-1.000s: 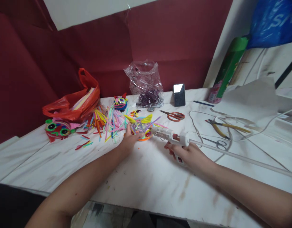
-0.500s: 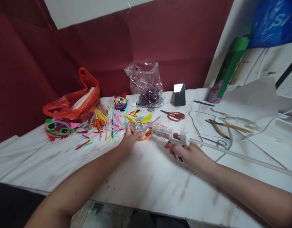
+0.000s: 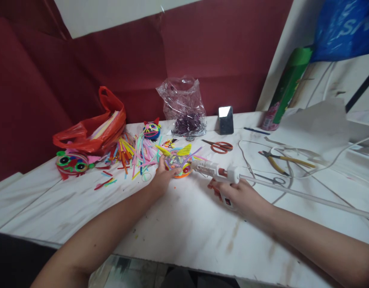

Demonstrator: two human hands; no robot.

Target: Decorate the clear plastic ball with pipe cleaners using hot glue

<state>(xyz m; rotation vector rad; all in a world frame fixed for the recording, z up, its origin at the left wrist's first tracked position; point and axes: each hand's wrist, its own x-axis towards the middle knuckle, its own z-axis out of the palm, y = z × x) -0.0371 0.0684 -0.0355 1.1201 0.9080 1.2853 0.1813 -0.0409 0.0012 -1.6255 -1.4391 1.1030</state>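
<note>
My left hand (image 3: 168, 175) is closed around the near left side of a round, colourful animal head made of pipe cleaners (image 3: 184, 171), with yellow ears and a red eye. It rests low over the table. A purple pipe cleaner (image 3: 194, 153) sticks out on its right side. My right hand (image 3: 232, 191) grips a white hot glue gun (image 3: 210, 169) by its handle. The nozzle points left and sits at the head's right edge; whether it touches cannot be made out. A long glue stick (image 3: 280, 186) runs out of the gun's back to the right.
Bundles of pipe cleaners (image 3: 145, 154), a red bag (image 3: 79, 134) and a finished-looking animal head (image 3: 72, 163) lie left. Behind are a smaller head (image 3: 151, 130), a clear bag (image 3: 188, 120) and a phone (image 3: 226, 121). Orange-handled scissors (image 3: 220, 147), pliers (image 3: 276, 160) and cords lie right.
The view has shifted very slightly. Both hands, the animal head and the glue gun keep almost the same positions.
</note>
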